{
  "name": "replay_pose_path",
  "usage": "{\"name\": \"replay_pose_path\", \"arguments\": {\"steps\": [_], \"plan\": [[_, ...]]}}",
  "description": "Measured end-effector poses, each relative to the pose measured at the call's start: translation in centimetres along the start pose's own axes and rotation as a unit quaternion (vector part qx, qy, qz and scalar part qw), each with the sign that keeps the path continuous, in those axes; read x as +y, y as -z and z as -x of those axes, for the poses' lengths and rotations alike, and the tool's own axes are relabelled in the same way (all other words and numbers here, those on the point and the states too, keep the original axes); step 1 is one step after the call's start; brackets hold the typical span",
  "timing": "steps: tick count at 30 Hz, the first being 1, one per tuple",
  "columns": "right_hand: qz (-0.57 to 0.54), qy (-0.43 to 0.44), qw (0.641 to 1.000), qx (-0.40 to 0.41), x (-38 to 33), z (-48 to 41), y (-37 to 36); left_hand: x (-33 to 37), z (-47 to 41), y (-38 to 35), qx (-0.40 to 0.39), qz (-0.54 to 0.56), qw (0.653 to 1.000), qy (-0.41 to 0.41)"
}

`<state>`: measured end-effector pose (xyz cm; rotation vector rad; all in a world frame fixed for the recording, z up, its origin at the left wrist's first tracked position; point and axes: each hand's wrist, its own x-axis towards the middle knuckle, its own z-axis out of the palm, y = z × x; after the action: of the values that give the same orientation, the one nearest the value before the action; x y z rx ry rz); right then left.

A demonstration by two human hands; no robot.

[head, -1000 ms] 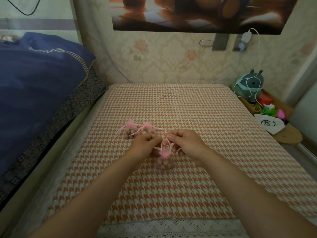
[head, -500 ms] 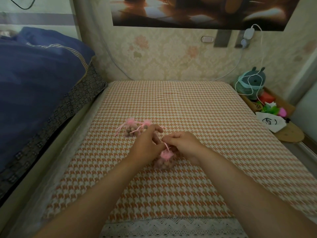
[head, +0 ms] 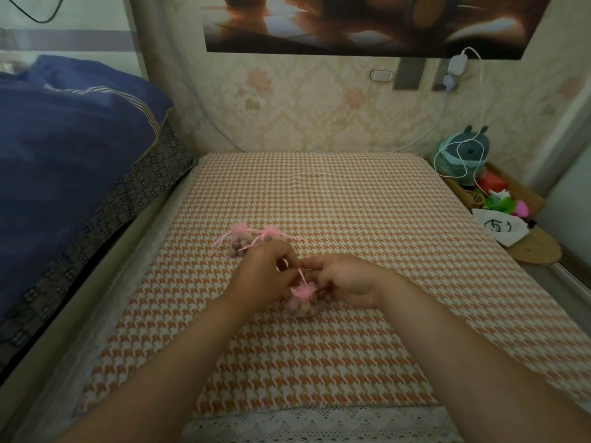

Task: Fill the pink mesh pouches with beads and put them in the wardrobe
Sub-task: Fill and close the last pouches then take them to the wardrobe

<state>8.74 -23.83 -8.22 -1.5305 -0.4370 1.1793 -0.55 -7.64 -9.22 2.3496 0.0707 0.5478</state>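
Three pink mesh pouches show in the head view, all packed with brownish beads and lying on the orange-and-white houndstooth cover that fills the middle of the frame. Two of them, the left pouch and the second pouch, sit side by side just left of centre, their mouths gathered and thin pink strings trailing over the cloth. They lie just above the left hand in the frame, apart from it.

The near pouch rests on the cover just below centre, between the two hands. Its mouth is bunched into a frill, and a pink ribbon rises from the frill to the fingertips. The left hand's fingers are curled in, their tips pinching at the ribbon's upper end. The right hand lies with its heel towards the cover, its thumb and forefinger nipping the same ribbon. Both bare forearms reach in from the lower corners.

At upper left a dark blue quilt is heaped up. At right a teal plush toy sits with a white cable looped over it.
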Motion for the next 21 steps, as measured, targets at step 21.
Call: {"name": "replay_pose_path", "arguments": {"steps": [21], "plan": [[0.378,0.033,0.925,0.029,-0.1,0.1,0.2,0.7,0.1,2.3,-0.103,-0.018,0.994,0.012]]}}
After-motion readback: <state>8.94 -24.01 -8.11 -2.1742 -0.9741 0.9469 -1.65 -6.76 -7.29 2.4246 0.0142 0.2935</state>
